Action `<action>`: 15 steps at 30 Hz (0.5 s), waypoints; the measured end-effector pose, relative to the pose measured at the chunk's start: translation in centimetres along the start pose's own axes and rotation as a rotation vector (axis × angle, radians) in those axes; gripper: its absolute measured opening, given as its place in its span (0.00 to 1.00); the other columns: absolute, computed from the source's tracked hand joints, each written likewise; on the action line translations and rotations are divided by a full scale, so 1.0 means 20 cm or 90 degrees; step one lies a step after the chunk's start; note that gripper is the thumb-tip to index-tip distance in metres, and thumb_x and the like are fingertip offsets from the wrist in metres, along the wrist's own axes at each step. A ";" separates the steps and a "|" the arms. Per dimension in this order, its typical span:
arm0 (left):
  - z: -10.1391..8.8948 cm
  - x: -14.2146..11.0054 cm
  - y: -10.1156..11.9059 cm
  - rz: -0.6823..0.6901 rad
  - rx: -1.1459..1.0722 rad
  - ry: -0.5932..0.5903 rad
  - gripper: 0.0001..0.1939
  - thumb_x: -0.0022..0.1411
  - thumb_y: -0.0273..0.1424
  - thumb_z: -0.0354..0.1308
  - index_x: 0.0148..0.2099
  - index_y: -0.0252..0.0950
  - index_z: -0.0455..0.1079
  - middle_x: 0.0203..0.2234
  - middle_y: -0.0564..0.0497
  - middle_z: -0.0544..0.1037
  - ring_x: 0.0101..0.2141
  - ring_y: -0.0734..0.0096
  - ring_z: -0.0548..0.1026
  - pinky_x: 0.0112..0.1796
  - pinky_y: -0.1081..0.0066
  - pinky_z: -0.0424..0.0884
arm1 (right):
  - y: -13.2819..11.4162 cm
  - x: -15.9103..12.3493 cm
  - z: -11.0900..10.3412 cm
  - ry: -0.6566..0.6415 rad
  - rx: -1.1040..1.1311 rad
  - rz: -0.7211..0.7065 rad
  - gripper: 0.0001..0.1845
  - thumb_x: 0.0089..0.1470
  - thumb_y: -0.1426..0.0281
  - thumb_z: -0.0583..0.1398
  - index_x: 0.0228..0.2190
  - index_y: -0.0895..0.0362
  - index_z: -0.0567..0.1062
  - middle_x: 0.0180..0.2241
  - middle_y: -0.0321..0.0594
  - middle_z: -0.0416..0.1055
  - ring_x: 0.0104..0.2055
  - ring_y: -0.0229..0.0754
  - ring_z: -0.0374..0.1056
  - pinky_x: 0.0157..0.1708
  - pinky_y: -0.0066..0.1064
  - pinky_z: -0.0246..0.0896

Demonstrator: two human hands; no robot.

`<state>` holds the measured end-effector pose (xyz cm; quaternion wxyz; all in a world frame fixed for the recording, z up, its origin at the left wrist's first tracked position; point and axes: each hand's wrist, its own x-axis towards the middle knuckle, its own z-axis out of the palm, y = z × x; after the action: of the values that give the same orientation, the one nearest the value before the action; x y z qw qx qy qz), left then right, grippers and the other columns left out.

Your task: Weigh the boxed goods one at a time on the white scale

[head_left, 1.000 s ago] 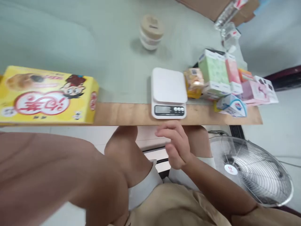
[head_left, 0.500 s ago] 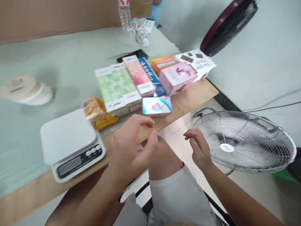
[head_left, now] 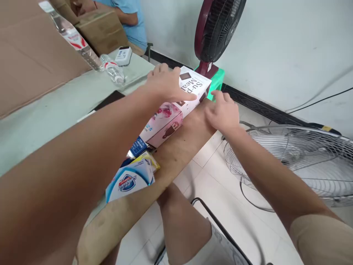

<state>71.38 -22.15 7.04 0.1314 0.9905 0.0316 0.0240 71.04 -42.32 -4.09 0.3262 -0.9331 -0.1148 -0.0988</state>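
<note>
My left hand (head_left: 168, 84) reaches over the white box (head_left: 193, 84) with dark chocolate-like squares printed on it. Its fingers are spread, with the thumb over the box's top; whether it touches cannot be made out. At the table's end, to the right of that box, my right hand (head_left: 224, 112) hangs with loosely bent fingers and nothing visible in it. Directly before the white box stands a pink box (head_left: 165, 127). Closer to me lie a blue box (head_left: 138, 147), a yellow pack (head_left: 147, 159) and a white-and-blue soap box (head_left: 129, 183). My left forearm covers what lies behind them.
A tall water bottle (head_left: 73, 36), a smaller bottle (head_left: 113, 70) and a small white box (head_left: 123, 56) are at the back. A dark red fan (head_left: 205, 33) stands on a green stool (head_left: 217, 82). A large metal fan (head_left: 292, 158) is right. Someone in blue (head_left: 136, 27) sits behind cartons (head_left: 103, 31).
Both hands have moved forward, the left to over the white box and the right to the table's end. The view has swung right, and the scale has left it.
</note>
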 end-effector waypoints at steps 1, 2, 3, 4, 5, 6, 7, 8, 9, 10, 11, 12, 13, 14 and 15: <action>0.01 0.04 -0.01 -0.021 0.026 -0.028 0.52 0.42 0.55 0.77 0.66 0.43 0.67 0.67 0.40 0.67 0.70 0.30 0.56 0.69 0.31 0.48 | -0.01 0.05 0.01 -0.025 -0.033 0.008 0.34 0.53 0.64 0.58 0.61 0.57 0.66 0.58 0.58 0.71 0.59 0.67 0.69 0.58 0.68 0.64; 0.02 0.07 -0.01 -0.042 0.042 -0.064 0.58 0.42 0.58 0.76 0.71 0.44 0.63 0.69 0.40 0.66 0.71 0.28 0.56 0.68 0.29 0.48 | -0.01 0.08 0.02 -0.051 -0.047 0.018 0.36 0.53 0.64 0.59 0.63 0.59 0.63 0.59 0.61 0.70 0.59 0.67 0.69 0.57 0.66 0.66; 0.02 0.09 -0.02 -0.058 0.052 -0.105 0.62 0.41 0.60 0.76 0.74 0.45 0.59 0.70 0.39 0.64 0.71 0.26 0.57 0.68 0.28 0.50 | -0.01 0.12 0.03 -0.074 -0.039 0.025 0.38 0.54 0.63 0.59 0.64 0.60 0.61 0.59 0.62 0.70 0.59 0.68 0.69 0.56 0.66 0.68; 0.02 0.10 -0.01 -0.065 0.059 -0.144 0.66 0.40 0.61 0.75 0.76 0.44 0.56 0.71 0.37 0.63 0.70 0.25 0.58 0.67 0.28 0.52 | 0.00 0.14 0.05 -0.092 -0.022 0.028 0.38 0.54 0.62 0.60 0.64 0.60 0.60 0.59 0.62 0.71 0.58 0.68 0.70 0.55 0.66 0.68; 0.02 0.11 -0.01 -0.069 0.067 -0.177 0.69 0.39 0.62 0.76 0.77 0.42 0.53 0.72 0.35 0.62 0.70 0.23 0.59 0.67 0.29 0.55 | 0.01 0.16 0.08 -0.103 -0.001 0.028 0.38 0.53 0.62 0.61 0.63 0.59 0.60 0.58 0.62 0.73 0.57 0.69 0.71 0.55 0.68 0.68; 0.03 0.10 0.01 -0.067 0.072 -0.195 0.70 0.39 0.61 0.76 0.77 0.39 0.52 0.71 0.34 0.62 0.70 0.22 0.59 0.66 0.29 0.56 | 0.02 0.18 0.10 -0.108 0.026 0.027 0.37 0.52 0.61 0.63 0.61 0.59 0.61 0.56 0.61 0.74 0.56 0.69 0.72 0.54 0.70 0.68; 0.03 0.10 0.02 -0.074 0.072 -0.198 0.70 0.40 0.59 0.77 0.77 0.36 0.53 0.71 0.35 0.63 0.70 0.21 0.58 0.67 0.29 0.56 | 0.04 0.20 0.12 -0.106 0.058 0.028 0.36 0.51 0.61 0.65 0.59 0.58 0.63 0.54 0.59 0.76 0.55 0.69 0.72 0.54 0.72 0.67; 0.04 0.10 0.03 -0.082 0.060 -0.185 0.67 0.41 0.55 0.77 0.75 0.32 0.56 0.70 0.36 0.64 0.71 0.20 0.57 0.67 0.29 0.54 | 0.05 0.21 0.13 -0.099 0.090 0.032 0.35 0.50 0.62 0.67 0.57 0.58 0.64 0.52 0.57 0.76 0.54 0.69 0.73 0.54 0.72 0.67; 0.05 0.10 0.04 -0.087 0.034 -0.160 0.62 0.42 0.51 0.78 0.73 0.30 0.60 0.68 0.37 0.65 0.71 0.21 0.57 0.68 0.28 0.52 | 0.06 0.22 0.14 -0.091 0.117 0.039 0.35 0.49 0.63 0.68 0.55 0.59 0.65 0.50 0.56 0.77 0.54 0.69 0.74 0.55 0.73 0.67; 0.06 0.10 0.05 -0.088 -0.003 -0.129 0.57 0.42 0.47 0.79 0.70 0.29 0.64 0.67 0.39 0.67 0.71 0.21 0.57 0.68 0.28 0.51 | 0.07 0.22 0.14 -0.084 0.133 0.048 0.35 0.48 0.64 0.68 0.55 0.59 0.65 0.48 0.54 0.77 0.53 0.68 0.74 0.55 0.72 0.66; 0.06 0.09 0.07 -0.078 -0.044 -0.096 0.54 0.41 0.44 0.80 0.67 0.30 0.67 0.66 0.40 0.68 0.70 0.22 0.58 0.68 0.27 0.49 | 0.08 0.22 0.12 -0.076 0.145 0.052 0.35 0.49 0.65 0.68 0.55 0.60 0.65 0.47 0.52 0.77 0.53 0.66 0.75 0.56 0.71 0.66; 0.07 0.09 0.08 -0.058 -0.074 -0.069 0.53 0.38 0.41 0.81 0.66 0.31 0.69 0.65 0.41 0.70 0.70 0.22 0.59 0.68 0.25 0.48 | 0.10 0.21 0.09 -0.063 0.158 0.051 0.35 0.50 0.65 0.68 0.56 0.60 0.65 0.47 0.50 0.76 0.54 0.64 0.75 0.57 0.68 0.66; 0.06 0.09 0.11 -0.033 -0.090 -0.048 0.56 0.35 0.40 0.82 0.66 0.33 0.69 0.64 0.41 0.70 0.70 0.21 0.59 0.67 0.24 0.48 | 0.11 0.20 0.05 -0.041 0.181 0.049 0.35 0.51 0.65 0.67 0.57 0.60 0.64 0.48 0.49 0.76 0.55 0.62 0.75 0.58 0.65 0.67; 0.04 0.08 0.14 0.003 -0.099 -0.028 0.58 0.33 0.39 0.83 0.68 0.35 0.68 0.63 0.42 0.70 0.70 0.19 0.58 0.67 0.22 0.48 | 0.12 0.18 -0.01 -0.011 0.220 0.051 0.35 0.52 0.65 0.67 0.58 0.60 0.64 0.50 0.49 0.76 0.56 0.59 0.75 0.59 0.60 0.67; 0.01 0.06 0.19 0.037 -0.104 -0.014 0.59 0.32 0.38 0.84 0.69 0.37 0.68 0.61 0.43 0.70 0.70 0.17 0.57 0.66 0.20 0.48 | 0.13 0.15 -0.09 0.022 0.279 0.057 0.35 0.53 0.64 0.66 0.59 0.59 0.63 0.51 0.49 0.76 0.57 0.56 0.75 0.59 0.56 0.68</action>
<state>72.81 -25.73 7.83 0.2113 0.9772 -0.0006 0.0193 74.47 -44.97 -3.52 0.5273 -0.8421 -0.0864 -0.0730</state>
